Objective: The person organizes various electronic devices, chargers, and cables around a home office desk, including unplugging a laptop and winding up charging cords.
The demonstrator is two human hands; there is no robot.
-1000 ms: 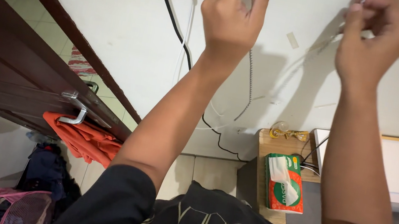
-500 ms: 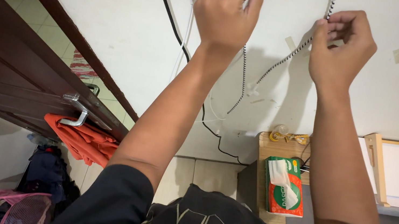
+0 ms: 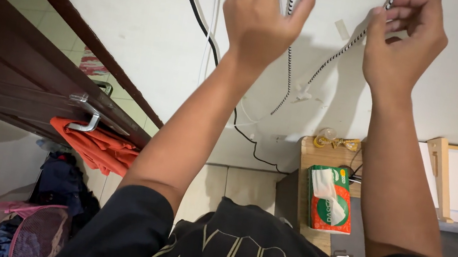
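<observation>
**One soft pack of tissues**

A soft, box-shaped plastic tissue pack [image 3: 328,200] in red and green lies in the lower right of the frame. It rests on a light brown wooden shelf [image 3: 314,156] beside the white wall. A white tissue sticks out of its top. The pack is red at the near end and green at the far end.

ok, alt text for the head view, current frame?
Seen from above, a person's raised right hand pinches a black-and-white braided cord against a white wall, while the left hand is open with fingers spread beside the cord's other strand. Below stand a wooden table with a tissue pack, and a dark door.
</observation>
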